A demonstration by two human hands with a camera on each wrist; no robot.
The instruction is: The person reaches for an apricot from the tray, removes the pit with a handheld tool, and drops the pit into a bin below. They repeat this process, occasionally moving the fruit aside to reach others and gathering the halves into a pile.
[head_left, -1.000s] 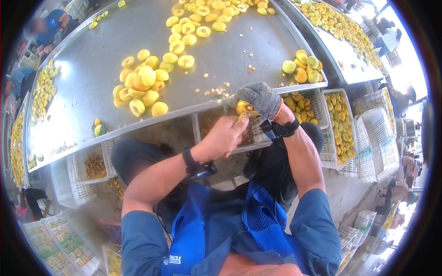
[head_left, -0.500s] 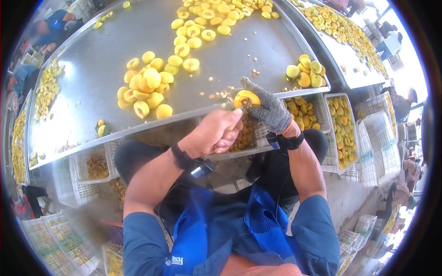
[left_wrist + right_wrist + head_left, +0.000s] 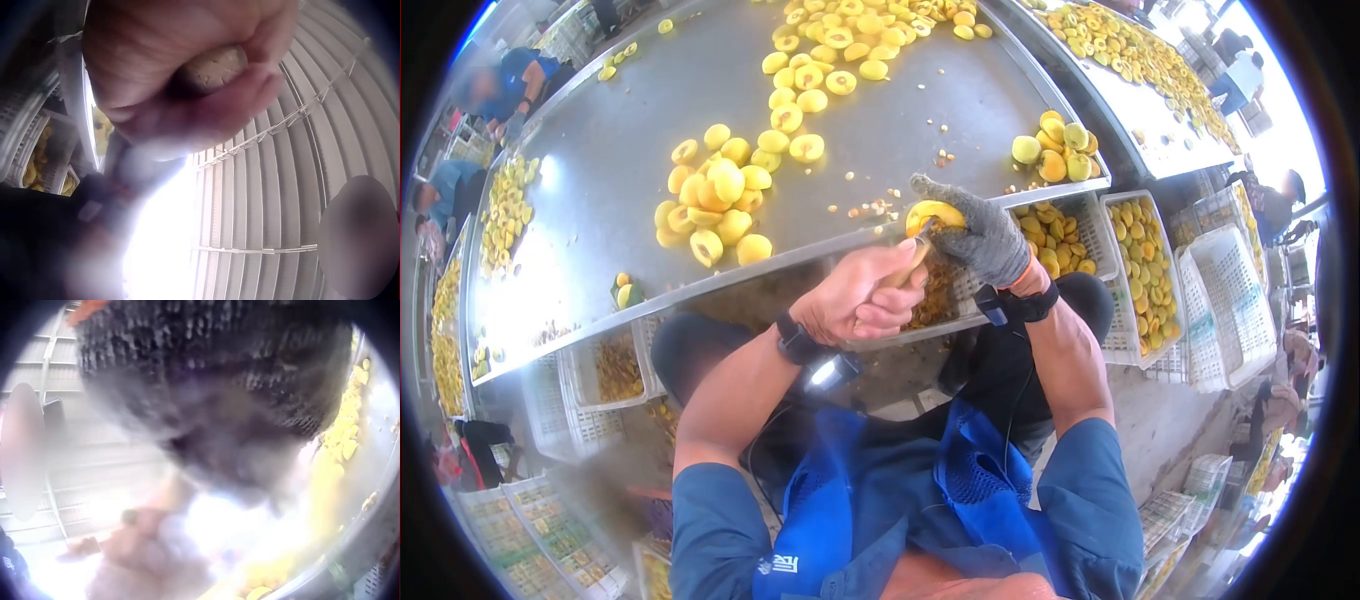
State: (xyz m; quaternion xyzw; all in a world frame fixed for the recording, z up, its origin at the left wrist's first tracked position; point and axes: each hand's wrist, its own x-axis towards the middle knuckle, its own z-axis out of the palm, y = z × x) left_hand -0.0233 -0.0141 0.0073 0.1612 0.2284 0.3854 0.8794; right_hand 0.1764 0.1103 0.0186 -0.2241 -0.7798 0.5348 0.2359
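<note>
My bare left hand [image 3: 862, 295] grips a wooden-handled tool [image 3: 917, 260]; the blunt end of its handle [image 3: 215, 69] pokes out of the fist in the left wrist view. The tool's metal tip meets the lower edge of a yellow peach half [image 3: 933, 214]. That peach half is held by my right hand [image 3: 990, 240], in a grey knit glove, with the fingers behind it and its cut side toward the tool. Both hands are over the near edge of the metal table [image 3: 880, 120]. In the right wrist view the glove [image 3: 212, 369] covers most of the picture.
Heaps of halved peaches [image 3: 720, 190] lie on the table, with a smaller pile of whole-looking ones [image 3: 1055, 145] at the right corner. Pits and scraps [image 3: 875, 207] are scattered near the edge. Below stand crates of peaches [image 3: 1142, 275] and stacked white crates [image 3: 1230, 300].
My right hand has turned from closed over the peach to showing its cut face. My left hand has shifted slightly left and rolled, with the tool tip still at the fruit.
</note>
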